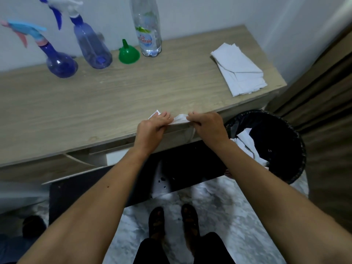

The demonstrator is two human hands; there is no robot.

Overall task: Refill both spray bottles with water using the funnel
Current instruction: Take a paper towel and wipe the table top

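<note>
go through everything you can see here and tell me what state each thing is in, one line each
Round spray bottle: upright, capped.
Tall spray bottle: upright, capped.
Funnel: upside down on the table.
Water bottle: upright, nearly empty.
Tissue stack: folded.
Tissue: pinched by left hand and right hand.
Bin: open, holds paper.
</note>
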